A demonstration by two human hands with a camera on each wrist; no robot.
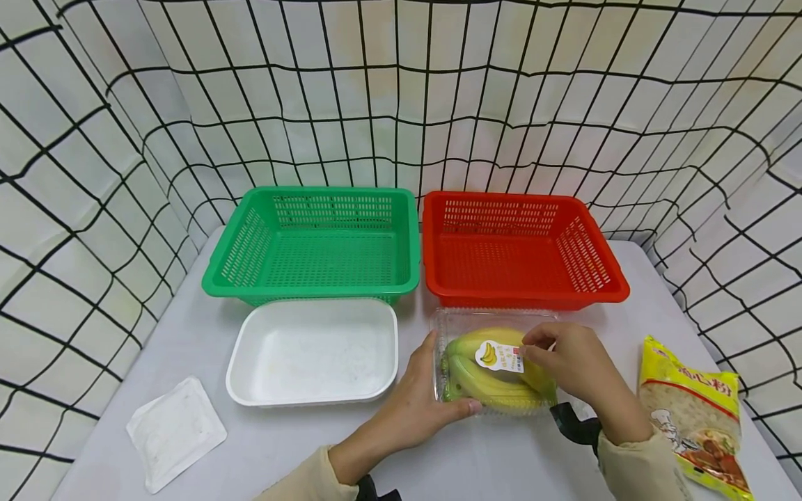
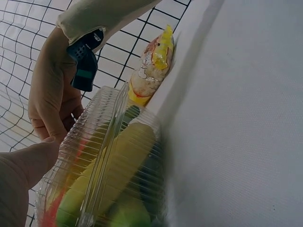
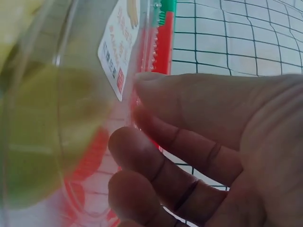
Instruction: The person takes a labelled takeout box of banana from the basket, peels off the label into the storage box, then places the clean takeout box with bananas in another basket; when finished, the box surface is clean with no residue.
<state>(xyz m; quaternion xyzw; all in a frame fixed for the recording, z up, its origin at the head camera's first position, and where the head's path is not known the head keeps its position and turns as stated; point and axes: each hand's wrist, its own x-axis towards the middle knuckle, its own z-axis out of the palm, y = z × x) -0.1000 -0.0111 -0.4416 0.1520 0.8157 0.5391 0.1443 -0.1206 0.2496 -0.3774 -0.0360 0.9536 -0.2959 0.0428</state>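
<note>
A clear plastic clamshell box holds yellow-green bananas, with a white label bearing a banana picture on its lid. My left hand grips the box's left side, its thumb along the front edge and its fingers behind. Over the lid's right part, my right hand has its curled fingers and thumb at the label's right end. In the right wrist view the thumb tip is beside the label's edge; whether the label is pinched cannot be made out.
Behind stand a green basket and a red basket. To the left are a white tray and a flat white packet. A yellow food bag lies at the right. Black mesh surrounds the table.
</note>
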